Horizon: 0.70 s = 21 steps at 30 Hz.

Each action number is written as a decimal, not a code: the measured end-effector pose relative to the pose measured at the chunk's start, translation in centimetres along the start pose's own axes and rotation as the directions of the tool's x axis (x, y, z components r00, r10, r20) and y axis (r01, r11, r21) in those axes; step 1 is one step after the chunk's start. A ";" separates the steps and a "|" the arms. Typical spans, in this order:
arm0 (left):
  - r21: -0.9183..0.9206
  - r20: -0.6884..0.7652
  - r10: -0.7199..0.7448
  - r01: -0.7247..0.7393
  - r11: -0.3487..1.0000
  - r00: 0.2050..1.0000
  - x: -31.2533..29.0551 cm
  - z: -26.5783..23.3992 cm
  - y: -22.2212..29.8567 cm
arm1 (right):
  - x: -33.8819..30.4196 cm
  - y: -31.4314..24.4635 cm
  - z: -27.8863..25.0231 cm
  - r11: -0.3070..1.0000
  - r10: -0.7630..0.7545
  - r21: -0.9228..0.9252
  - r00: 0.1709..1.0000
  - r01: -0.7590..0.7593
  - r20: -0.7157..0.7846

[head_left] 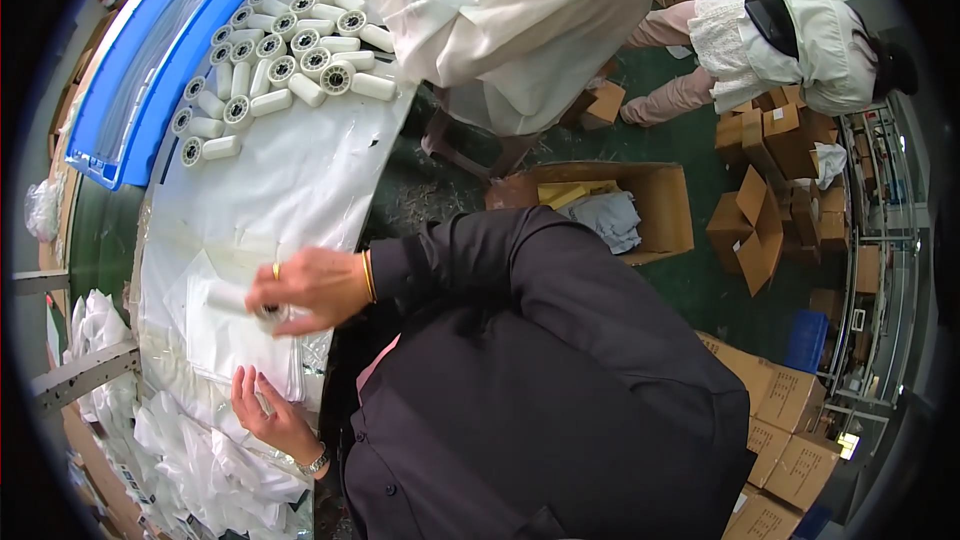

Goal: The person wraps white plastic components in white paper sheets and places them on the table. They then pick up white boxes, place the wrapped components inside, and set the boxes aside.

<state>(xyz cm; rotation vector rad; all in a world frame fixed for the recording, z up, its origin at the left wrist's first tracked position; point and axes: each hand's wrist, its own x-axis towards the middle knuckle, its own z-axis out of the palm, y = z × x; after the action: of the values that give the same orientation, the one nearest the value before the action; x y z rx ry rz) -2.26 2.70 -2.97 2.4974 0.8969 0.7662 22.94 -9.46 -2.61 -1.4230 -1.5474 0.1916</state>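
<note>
Gripping a white roller [226, 297] by its hub end, the right hand [312, 287] in the head view has its fingers closed around it; the plain cylinder juts out past the fingertips, over a stack of thin white sheets [225, 348]. Blur leaves any contact between them unclear. The left hand [268, 423], fingers loosely parted, is at the stack's lower edge.

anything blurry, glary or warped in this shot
In the head view, motion blur smears the white cylinder held in the right hand, while the left hand looks crisper; also in the head view, pale glare sits on the plastic sheet; the head view's fisheye lens bows the blue tray, and its corners go black.
</note>
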 end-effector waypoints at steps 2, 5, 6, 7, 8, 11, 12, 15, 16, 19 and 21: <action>-0.027 -0.008 0.052 -0.052 0.998 0.999 0.6 0.5 0.8 | -1.2 0.3 1.3 0.996 -0.058 0.067 0.998 0.056 0.028; -0.032 0.011 0.043 -0.043 0.999 0.999 0.9 0.9 0.8 | -2.3 0.9 2.4 0.977 -0.089 0.203 0.993 0.072 0.076; -0.039 0.014 0.036 -0.036 0.999 0.999 0.8 0.8 0.7 | -2.3 0.8 2.5 0.965 -0.064 0.261 0.993 0.035 0.104; -0.050 0.007 0.041 -0.040 0.998 0.999 0.9 0.7 0.7 | -2.3 0.7 2.7 0.949 -0.041 0.316 0.990 -0.003 0.132; -0.040 0.009 0.042 -0.042 0.998 0.999 0.9 0.7 0.8 | -2.3 0.7 2.9 0.953 -0.043 0.302 0.990 0.000 0.135; -0.020 0.027 0.056 -0.056 0.998 0.998 1.2 0.9 1.0 | -2.7 1.5 3.5 0.909 0.100 0.396 0.991 -0.129 0.093; -0.004 0.038 0.072 -0.072 0.997 0.997 1.2 0.7 0.7 | -2.7 1.6 3.6 0.913 0.100 0.389 0.991 -0.127 0.089; 0.022 0.052 0.109 -0.110 0.994 0.993 1.7 0.1 -0.2 | -2.7 1.5 4.0 0.908 0.144 0.390 0.988 -0.151 0.048; 0.033 0.043 0.118 -0.120 0.992 0.992 1.9 -0.2 -0.4 | -2.8 1.4 4.1 0.911 0.142 0.384 0.989 -0.149 0.046; 0.058 0.017 0.137 -0.138 0.989 0.990 1.8 -0.6 -0.1 | -3.1 1.3 4.3 0.917 0.149 0.373 0.989 -0.141 0.007; 0.041 -0.001 0.101 -0.101 0.994 0.995 1.4 -0.5 0.8 | -3.2 1.2 4.2 0.921 0.151 0.364 0.988 -0.138 -0.009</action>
<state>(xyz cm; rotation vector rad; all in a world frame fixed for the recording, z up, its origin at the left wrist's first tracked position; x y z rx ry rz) -1.33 3.13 -1.66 2.5951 0.8005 0.7912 20.08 -9.78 -7.26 -1.2360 -1.2957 0.5119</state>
